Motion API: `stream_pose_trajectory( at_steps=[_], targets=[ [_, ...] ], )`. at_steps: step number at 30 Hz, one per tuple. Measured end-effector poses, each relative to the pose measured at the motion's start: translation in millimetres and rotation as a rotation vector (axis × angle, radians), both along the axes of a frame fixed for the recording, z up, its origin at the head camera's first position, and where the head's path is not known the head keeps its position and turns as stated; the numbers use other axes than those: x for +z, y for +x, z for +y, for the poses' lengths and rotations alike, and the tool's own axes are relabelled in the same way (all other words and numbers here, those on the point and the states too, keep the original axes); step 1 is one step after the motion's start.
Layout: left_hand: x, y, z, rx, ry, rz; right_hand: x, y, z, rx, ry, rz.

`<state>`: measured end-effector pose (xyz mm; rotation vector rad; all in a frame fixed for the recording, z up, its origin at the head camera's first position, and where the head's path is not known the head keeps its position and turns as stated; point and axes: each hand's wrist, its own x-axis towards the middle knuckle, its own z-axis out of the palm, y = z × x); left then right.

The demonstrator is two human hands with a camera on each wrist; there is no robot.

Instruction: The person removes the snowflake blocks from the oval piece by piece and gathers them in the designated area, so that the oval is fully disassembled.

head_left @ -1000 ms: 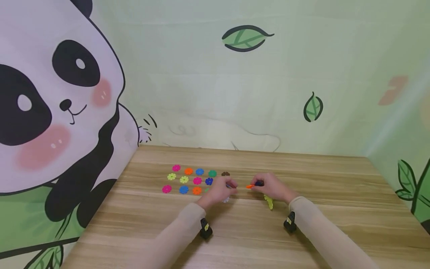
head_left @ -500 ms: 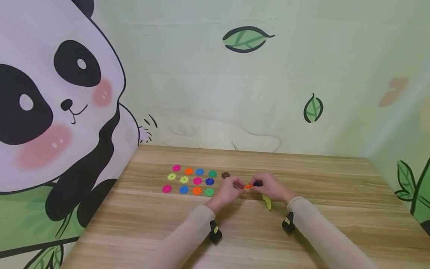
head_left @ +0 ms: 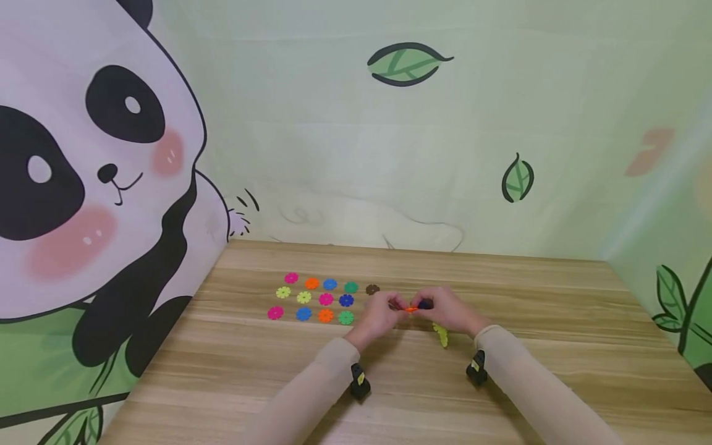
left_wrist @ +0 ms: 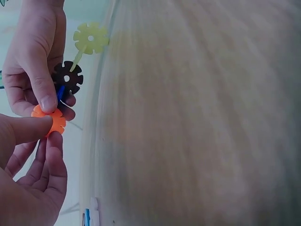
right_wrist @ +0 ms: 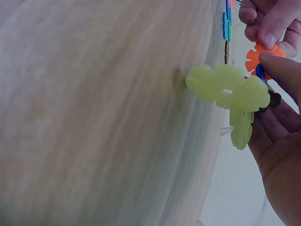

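My left hand [head_left: 379, 318] pinches an orange flower-shaped interlocking disc [left_wrist: 57, 124] between thumb and fingers. My right hand [head_left: 452, 311] meets it there, its thumb on the disc's edge beside a blue disc [left_wrist: 60, 92]. From the blue disc the chain runs on to a dark brown or black disc [left_wrist: 75, 81] and yellow-green discs [right_wrist: 202, 84], which hang below my right hand. The notches where orange and blue meet are partly covered by fingers. Whether my left hand holds another disc behind the orange one, I cannot tell.
Left of the hands, loose discs in rows lie flat on the wooden table [head_left: 233, 383], among them a pink disc [head_left: 275, 313], a green disc [head_left: 346, 317] and a brown disc [head_left: 372, 289]. A panda-printed backdrop [head_left: 311, 123] stands behind the table.
My left hand has moved right from beside the rows until it meets the right hand at the orange disc. The green disc in the front row is uncovered. My right hand has barely moved.
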<state>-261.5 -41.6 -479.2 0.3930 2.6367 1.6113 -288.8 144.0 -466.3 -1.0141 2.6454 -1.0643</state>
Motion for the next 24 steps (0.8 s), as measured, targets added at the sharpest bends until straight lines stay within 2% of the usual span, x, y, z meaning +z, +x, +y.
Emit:
stream_pose_trajectory(
  at_steps=[9, 14, 24],
  targets=[
    [-1.6, -0.8, -2.1, 0.01, -0.005, -0.032, -1.9, -0.3, 4.8, 0.005, -0.033, -0.089],
    [-2.0, -1.7, -3.5, 0.009, -0.02, -0.037, -0.3, 0.8, 6.5, -0.023, -0.03, -0.137],
    [2.9, -1.9, -3.6, 0.009, -0.046, -0.073, 1.5, 0.4, 6.7, -0.048, -0.013, -0.146]
  ],
)
